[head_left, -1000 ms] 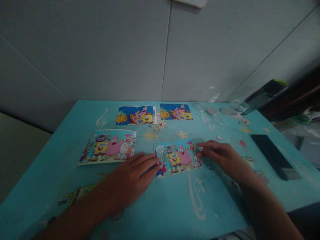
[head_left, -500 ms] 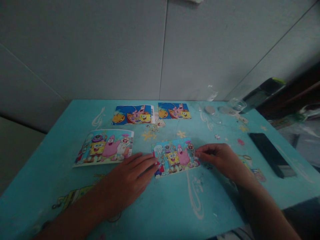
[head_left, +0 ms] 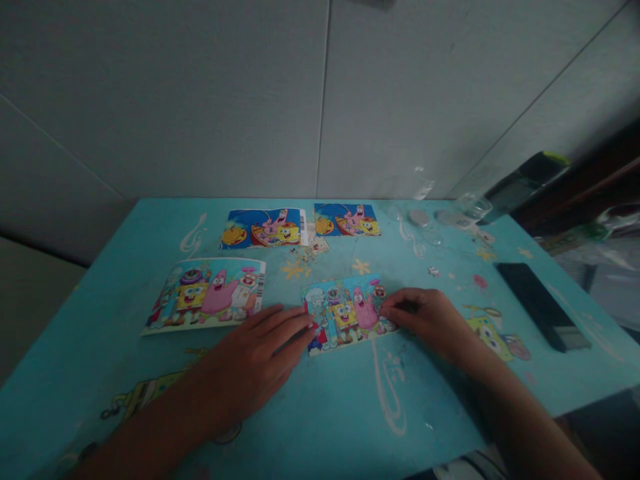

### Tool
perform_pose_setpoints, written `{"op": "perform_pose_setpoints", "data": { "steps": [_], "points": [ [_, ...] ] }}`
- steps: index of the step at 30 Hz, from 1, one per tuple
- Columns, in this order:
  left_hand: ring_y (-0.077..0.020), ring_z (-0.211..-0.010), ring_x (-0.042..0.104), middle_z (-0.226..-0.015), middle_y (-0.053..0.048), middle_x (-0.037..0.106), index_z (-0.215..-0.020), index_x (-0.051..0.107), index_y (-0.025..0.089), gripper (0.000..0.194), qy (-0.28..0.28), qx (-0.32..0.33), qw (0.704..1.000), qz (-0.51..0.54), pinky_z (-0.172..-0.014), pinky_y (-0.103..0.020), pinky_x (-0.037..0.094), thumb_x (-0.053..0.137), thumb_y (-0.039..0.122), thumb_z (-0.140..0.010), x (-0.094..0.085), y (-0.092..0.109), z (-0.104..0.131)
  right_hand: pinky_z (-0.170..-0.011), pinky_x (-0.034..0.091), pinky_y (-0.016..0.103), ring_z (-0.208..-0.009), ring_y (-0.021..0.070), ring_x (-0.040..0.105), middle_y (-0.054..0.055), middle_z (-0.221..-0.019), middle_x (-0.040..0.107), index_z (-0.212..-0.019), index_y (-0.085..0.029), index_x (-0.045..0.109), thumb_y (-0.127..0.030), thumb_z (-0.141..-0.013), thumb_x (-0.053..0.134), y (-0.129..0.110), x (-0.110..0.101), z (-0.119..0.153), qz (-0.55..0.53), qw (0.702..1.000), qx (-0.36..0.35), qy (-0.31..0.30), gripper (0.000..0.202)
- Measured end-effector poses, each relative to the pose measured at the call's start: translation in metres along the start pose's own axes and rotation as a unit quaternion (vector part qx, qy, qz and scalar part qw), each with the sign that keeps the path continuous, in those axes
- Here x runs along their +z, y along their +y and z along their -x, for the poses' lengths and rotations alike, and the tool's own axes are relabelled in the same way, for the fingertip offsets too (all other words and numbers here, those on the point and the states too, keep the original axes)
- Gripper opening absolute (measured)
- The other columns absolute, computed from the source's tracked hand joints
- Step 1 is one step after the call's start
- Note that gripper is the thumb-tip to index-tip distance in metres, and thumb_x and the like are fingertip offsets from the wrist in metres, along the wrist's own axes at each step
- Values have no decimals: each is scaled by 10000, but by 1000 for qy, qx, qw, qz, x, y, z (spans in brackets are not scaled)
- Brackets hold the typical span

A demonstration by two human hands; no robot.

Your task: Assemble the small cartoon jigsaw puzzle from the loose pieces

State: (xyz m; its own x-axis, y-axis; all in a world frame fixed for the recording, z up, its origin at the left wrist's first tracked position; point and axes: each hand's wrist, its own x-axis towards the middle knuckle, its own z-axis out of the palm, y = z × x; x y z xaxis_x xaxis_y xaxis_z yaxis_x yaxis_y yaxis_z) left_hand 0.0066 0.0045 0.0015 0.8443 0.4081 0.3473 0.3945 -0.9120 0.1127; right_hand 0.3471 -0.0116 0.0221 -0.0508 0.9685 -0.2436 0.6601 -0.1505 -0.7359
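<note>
A small cartoon jigsaw puzzle (head_left: pixel 345 317) lies flat in front of me, its printed figures crowded together. My left hand (head_left: pixel 273 340) rests palm down with its fingers stretched out, the fingertips on the puzzle's left edge. Thumb and forefinger of my right hand (head_left: pixel 417 310) are pinched together over the puzzle's right part; what they hold, if anything, is hidden. A larger sheet with the same picture (head_left: pixel 210 293) lies just left of the puzzle. A small loose puzzle piece (head_left: pixel 433 271) lies beyond my right hand.
At the back lie a blue cartoon sheet (head_left: pixel 265 228) and a smaller matching picture (head_left: pixel 347 220). Loose bits (head_left: pixel 303 253) sit in front of them. A clear jar (head_left: pixel 474 208) and a round lid (head_left: pixel 419 217) stand back right. A dark flat case (head_left: pixel 540 303) lies right on the blue table (head_left: pixel 320 427).
My right hand has shifted slightly left, from the puzzle's right edge to over its right part. My left hand and the sheets stay in place; the view has moved a little.
</note>
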Motion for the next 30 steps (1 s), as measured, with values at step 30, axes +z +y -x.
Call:
{"op": "perform_pose_setpoints", "data": {
  "steps": [30],
  "points": [
    [-232, -1373, 533, -1481, -80, 598, -1445, 602, 181, 486, -17, 10, 1000, -13, -1199, -434, 416, 459, 52, -1000, 6, -7, 10, -724, 481, 385, -760, 247, 666, 97, -909, 769, -1010, -216, 797, -453, -973, 622, 30, -56, 1, 198, 902, 34, 382, 297]
  ]
}}
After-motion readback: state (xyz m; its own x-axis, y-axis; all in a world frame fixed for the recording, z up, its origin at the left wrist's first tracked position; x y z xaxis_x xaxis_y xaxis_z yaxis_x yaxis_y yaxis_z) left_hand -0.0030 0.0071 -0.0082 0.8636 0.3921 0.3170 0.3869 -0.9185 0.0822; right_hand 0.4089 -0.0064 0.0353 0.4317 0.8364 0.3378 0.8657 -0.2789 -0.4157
